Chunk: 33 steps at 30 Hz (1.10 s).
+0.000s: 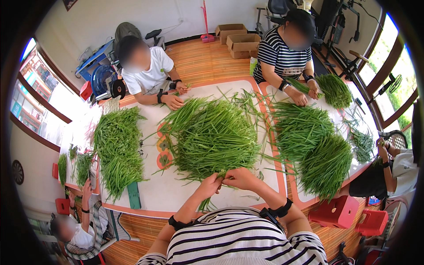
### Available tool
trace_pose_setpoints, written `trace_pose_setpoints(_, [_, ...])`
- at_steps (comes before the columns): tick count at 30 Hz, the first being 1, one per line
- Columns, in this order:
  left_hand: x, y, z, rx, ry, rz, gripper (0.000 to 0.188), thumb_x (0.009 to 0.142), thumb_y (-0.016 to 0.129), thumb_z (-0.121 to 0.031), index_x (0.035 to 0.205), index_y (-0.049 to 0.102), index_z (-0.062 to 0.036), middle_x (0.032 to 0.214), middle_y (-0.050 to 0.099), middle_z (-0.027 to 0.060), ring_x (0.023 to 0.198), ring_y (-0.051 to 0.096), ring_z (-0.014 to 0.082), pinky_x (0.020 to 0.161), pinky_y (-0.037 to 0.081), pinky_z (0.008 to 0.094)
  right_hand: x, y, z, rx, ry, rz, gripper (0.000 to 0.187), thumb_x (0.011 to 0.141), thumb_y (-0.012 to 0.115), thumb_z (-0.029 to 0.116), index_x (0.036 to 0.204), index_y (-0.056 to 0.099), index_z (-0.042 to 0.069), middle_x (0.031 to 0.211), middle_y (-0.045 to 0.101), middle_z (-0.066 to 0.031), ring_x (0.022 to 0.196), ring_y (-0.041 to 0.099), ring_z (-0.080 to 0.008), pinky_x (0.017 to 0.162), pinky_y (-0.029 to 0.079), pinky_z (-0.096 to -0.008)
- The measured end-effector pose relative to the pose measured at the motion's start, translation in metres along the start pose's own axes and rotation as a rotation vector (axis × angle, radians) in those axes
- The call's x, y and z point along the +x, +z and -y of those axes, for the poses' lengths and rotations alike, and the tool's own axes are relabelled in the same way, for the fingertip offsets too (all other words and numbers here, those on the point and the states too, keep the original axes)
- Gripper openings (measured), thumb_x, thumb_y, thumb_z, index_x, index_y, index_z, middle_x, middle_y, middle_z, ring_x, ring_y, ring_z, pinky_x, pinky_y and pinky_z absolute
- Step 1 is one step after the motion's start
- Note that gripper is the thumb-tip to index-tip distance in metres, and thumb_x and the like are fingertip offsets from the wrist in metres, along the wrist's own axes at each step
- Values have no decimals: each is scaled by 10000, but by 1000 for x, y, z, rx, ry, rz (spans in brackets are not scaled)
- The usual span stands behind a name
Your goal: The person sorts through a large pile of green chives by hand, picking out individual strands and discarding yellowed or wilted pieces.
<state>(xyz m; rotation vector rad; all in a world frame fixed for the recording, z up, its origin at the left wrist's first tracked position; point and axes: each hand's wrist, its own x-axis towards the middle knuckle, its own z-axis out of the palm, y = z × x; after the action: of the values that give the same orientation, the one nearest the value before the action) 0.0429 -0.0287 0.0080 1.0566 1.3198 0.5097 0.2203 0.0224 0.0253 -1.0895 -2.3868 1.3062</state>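
Two hands, the left hand (pixel 210 184) and the right hand (pixel 240 179), are held together at the near edge of a heap of green stalks (pixel 216 137).
A small pinch of stalks (pixel 221 175) is gripped between the fingertips, its full length hidden. Directly beyond both hands, the heap is spread on a pale table (pixel 152 192), its stalks lying mostly crosswise, the right hand slightly nearer. Across the table, greens are handled by a white-shirted co-worker (pixel 152 66) and a striped-shirted co-worker (pixel 278 55).
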Motion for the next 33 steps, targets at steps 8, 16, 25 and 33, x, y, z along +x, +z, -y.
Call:
trace_pose_setpoints(8, [4,-7,20,-151,42,-39,220,921,436,-232,916,485,-19,698,485,14,591,479,96,543,464,261,12,-5,-39,237,139,-351,217,768,639,239,859,644,42,704,634,-100,599,595,-206,560,459,-296])
trace_pose_setpoints(16, [6,-4,22,-115,53,-9,232,920,448,-238,933,484,-9,729,491,14,607,485,90,588,475,255,42,-6,-99,-210,270,-706,191,775,582,162,946,608,82,869,600,-132,873,551,-319,724,461,-407])
trace_pose_setpoints(25, [6,-9,28,-56,64,-45,272,917,455,-255,988,495,5,719,510,29,609,502,100,603,477,266,47,-9,-85,-323,231,-710,112,764,598,135,867,607,93,891,576,-124,910,517,-313,751,451,-406])
trace_pose_setpoints(33, [-2,-10,6,-3,72,-173,270,923,447,-258,991,486,0,748,489,13,635,508,107,624,468,263,15,-19,-32,57,204,-410,172,760,607,195,824,604,36,750,611,-130,725,582,-302,627,463,-386])
